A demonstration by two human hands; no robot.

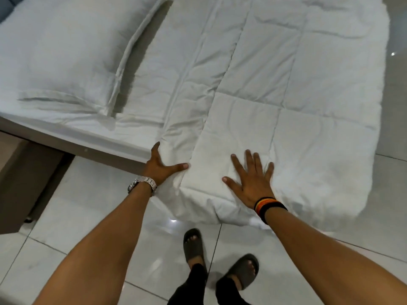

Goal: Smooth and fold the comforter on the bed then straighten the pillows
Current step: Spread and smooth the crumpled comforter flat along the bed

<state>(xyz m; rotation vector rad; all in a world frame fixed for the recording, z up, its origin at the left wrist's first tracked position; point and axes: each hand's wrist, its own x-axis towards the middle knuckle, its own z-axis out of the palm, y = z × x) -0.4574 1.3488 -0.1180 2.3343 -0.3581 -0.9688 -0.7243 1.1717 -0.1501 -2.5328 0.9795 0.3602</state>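
A white quilted comforter lies spread over the bed, its near edge hanging down toward the floor. It looks folded over, with a fold edge running from top centre down to my hands. My right hand lies flat, fingers spread, on the comforter's near corner. My left hand presses against the comforter's left side at the bed edge, thumb out and the other fingers hidden behind the fabric. A white pillow rests at the upper left, apart from the comforter.
The bed's pale frame runs along the left. A brown cabinet stands beside it at the lower left. Glossy white tile floor is under me, with my feet in dark slippers.
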